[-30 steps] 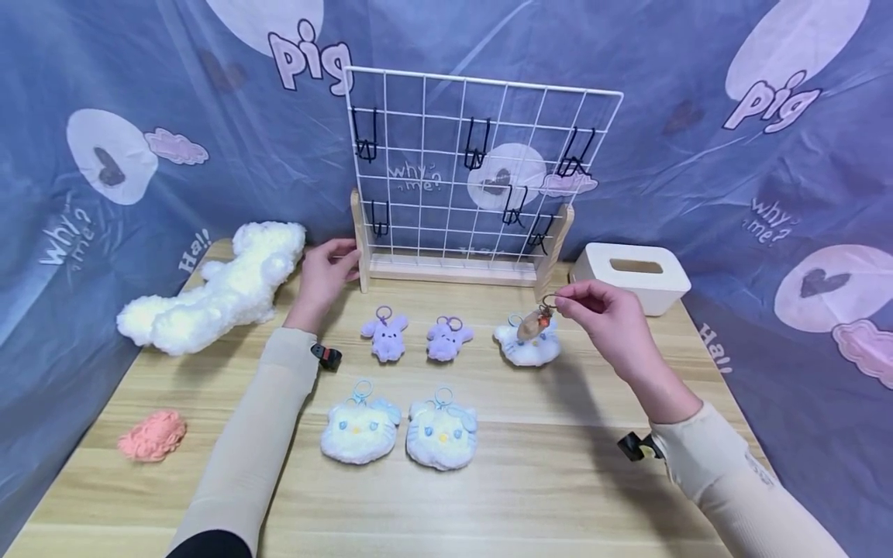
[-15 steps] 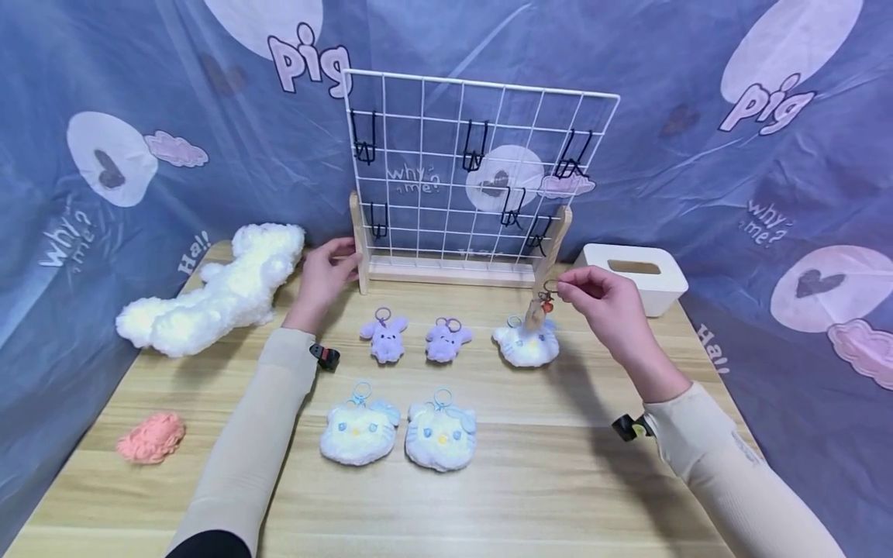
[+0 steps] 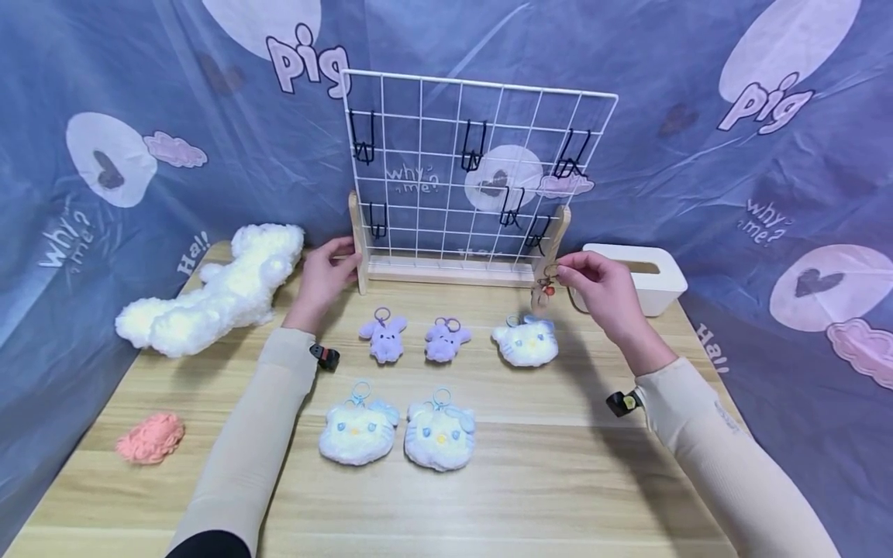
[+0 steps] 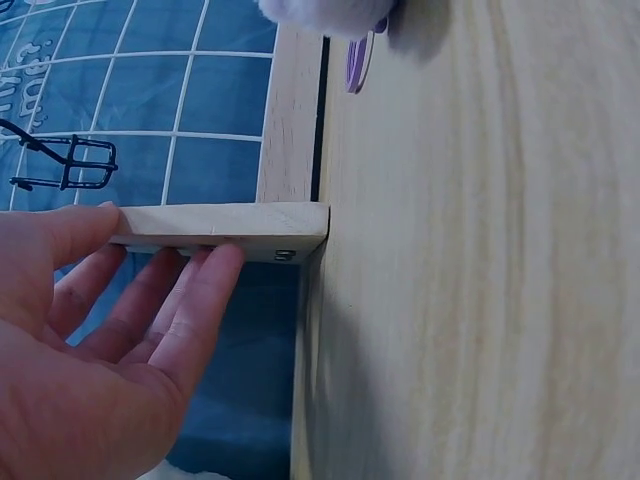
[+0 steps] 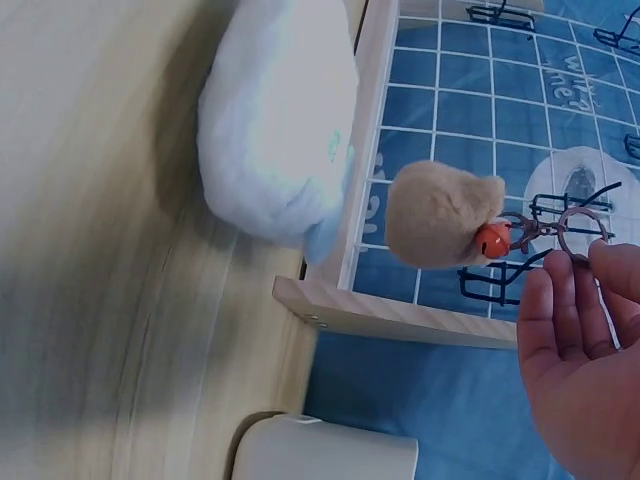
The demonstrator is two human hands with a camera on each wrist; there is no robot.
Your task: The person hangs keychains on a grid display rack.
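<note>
Two hands gripped things: the left hand (image 3: 325, 274) pinched the wooden post (image 4: 220, 220) at eight o'clock on a wire rack (image 3: 453, 271); the right hand (image 3: 608, 291) pinched the ring (image 5: 562, 226) of a brown plush keychain (image 5: 437, 215) (red bell (image 5: 494, 240) attached), about one o'clock from a white plush face (image 3: 525, 346).

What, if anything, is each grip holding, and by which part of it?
The right grip pinches a tan plush keychain by its ring; the left grip holds the grid rack by its wooden side post.
</note>
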